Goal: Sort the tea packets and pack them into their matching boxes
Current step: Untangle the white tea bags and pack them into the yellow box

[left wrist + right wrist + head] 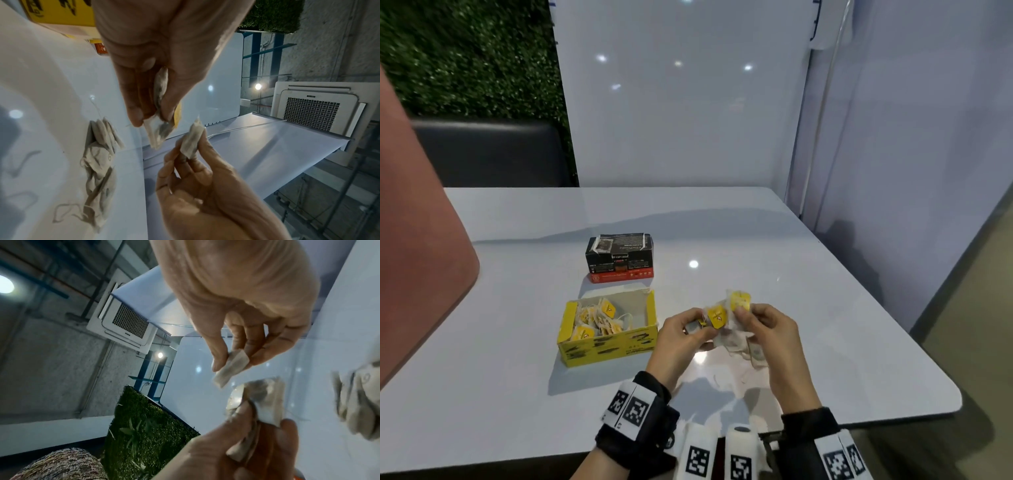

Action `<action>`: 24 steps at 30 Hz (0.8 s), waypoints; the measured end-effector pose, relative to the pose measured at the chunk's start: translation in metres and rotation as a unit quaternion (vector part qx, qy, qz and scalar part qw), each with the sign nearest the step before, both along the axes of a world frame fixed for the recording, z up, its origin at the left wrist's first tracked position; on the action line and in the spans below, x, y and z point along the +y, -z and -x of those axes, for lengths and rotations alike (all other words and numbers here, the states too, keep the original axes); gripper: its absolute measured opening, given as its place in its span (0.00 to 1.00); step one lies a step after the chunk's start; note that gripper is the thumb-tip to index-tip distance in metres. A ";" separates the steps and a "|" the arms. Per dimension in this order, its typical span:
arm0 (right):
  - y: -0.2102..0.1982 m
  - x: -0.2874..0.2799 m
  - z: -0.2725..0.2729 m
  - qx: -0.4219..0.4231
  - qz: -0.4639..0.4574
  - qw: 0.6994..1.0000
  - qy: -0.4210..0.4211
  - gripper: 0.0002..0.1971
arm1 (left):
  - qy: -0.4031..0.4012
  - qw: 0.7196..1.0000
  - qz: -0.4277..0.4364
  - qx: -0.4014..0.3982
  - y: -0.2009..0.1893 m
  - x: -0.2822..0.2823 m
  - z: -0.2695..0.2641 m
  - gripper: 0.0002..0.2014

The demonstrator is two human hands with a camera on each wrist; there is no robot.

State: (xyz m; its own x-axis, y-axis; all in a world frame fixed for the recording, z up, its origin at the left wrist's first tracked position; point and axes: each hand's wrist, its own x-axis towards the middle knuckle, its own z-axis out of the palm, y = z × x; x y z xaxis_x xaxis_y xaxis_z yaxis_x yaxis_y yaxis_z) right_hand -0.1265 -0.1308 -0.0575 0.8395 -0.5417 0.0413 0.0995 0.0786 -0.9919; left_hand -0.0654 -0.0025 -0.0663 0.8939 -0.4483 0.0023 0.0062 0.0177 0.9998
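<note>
Now my left hand (681, 330) and right hand (767, 329) each pinch limp, featherlight paper tea bags with yellow tags (717, 317) beside the open yellow cardboard box (613, 346); I'd grip bag bodies, since strings tangle.

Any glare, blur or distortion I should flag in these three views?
Head view: lamp glare dots the glossy table and back panel; straight edges bow from the wide lens. Left wrist view: dim, the loose tea bags on the table are soft. Right wrist view: the right hand is oversized and slightly smeared, with a bright lamp at the left edge.
</note>
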 end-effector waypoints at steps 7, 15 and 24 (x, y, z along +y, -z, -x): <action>0.004 -0.001 -0.004 0.065 0.108 0.992 -0.031 0.08 | 0.055 0.998 -0.008 -0.025 -0.008 0.000 0.003 0.13; 0.008 -0.009 0.003 0.032 0.038 0.999 -0.005 0.10 | 0.020 0.992 0.103 0.075 0.002 0.009 0.000 0.20; -0.004 -0.005 -0.004 0.008 -0.063 0.997 -0.051 0.11 | -0.014 0.964 0.190 0.184 0.010 -0.008 0.005 0.08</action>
State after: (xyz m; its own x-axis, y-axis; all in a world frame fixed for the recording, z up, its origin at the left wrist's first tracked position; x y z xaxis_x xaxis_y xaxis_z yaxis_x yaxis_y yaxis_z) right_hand -0.1224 -0.1359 -0.0531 0.8902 -0.4542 -0.0355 0.0686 0.2106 -0.9752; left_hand -0.0701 -0.0110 -0.0768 0.8773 -0.4531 -0.1580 0.3533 0.3872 0.8516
